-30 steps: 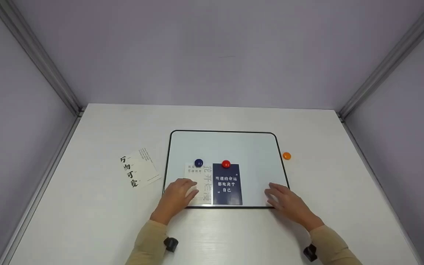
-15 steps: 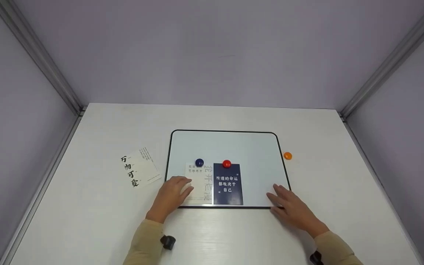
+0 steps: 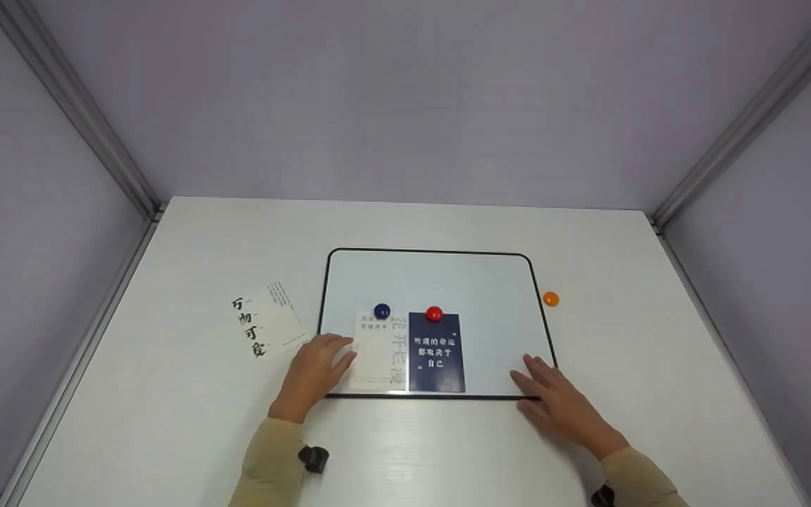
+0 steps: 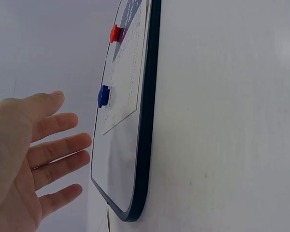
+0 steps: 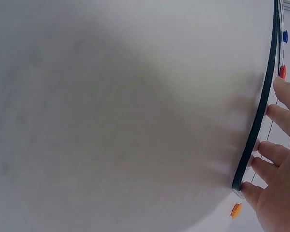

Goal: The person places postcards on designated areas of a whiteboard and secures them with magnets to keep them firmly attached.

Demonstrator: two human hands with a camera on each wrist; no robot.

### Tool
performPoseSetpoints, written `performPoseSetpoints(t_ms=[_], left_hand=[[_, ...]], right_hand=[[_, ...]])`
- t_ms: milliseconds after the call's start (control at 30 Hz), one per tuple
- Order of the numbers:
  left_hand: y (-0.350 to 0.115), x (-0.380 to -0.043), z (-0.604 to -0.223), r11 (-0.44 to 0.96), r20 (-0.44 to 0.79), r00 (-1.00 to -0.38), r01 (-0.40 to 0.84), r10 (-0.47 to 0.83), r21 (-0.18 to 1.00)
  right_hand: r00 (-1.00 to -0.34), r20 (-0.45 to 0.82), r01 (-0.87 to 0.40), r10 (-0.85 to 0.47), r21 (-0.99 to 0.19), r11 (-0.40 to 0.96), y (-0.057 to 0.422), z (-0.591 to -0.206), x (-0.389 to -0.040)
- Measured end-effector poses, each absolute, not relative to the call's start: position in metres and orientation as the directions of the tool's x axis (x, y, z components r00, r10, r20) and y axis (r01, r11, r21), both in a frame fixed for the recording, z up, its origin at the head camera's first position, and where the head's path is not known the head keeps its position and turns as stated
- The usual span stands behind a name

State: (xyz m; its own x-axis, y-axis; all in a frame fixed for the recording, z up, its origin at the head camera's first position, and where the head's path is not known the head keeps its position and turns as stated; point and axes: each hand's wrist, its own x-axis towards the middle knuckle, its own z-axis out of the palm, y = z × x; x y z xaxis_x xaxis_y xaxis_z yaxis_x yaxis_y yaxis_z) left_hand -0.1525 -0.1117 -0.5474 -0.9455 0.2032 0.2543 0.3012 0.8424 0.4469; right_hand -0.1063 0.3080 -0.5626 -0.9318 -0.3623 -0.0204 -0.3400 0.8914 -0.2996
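Gently, we keep both flat: our left hand (image 3: pixel 315 367) open at the whiteboard (image 3: pixel 476 282)'s near-left corner, right hand (image 3: pixel 559 401) open steadying its near-right corner.

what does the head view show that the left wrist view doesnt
Only the head view shows the loose white card on the table left of the board, the orange magnet right of it, the dark blue card's print, and the right hand at the board's near right corner. Only the left wrist view shows the left hand's open palm, fingers spread, and the magnets side-on. Both show the whiteboard, the blue magnet and the red magnet.
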Motion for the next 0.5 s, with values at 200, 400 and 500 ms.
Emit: performPoseSetpoints(t_ms=[200, 400, 500], left_hand=[[-0.121, -0.154, -0.548, 0.853, 0.266, -0.955, 0.246, 0.133, 0.46], [-0.131, -0.156, -0.543, 0.823, 0.183, -0.982, 0.131, 0.034, 0.552], [-0.136, -0.157, -0.543, 0.788, 0.161, -0.986, 0.076, -0.03, 0.612]], right_hand=[[-0.927, 0.003, -0.358, -0.375, -0.308, 0.881, 0.307, -0.563, -0.106], [-0.933, -0.041, -0.323, -0.356, -0.339, 0.884, 0.307, -0.563, -0.107], [-0.931, -0.062, -0.316, -0.359, -0.354, 0.88, 0.308, -0.562, -0.108]])
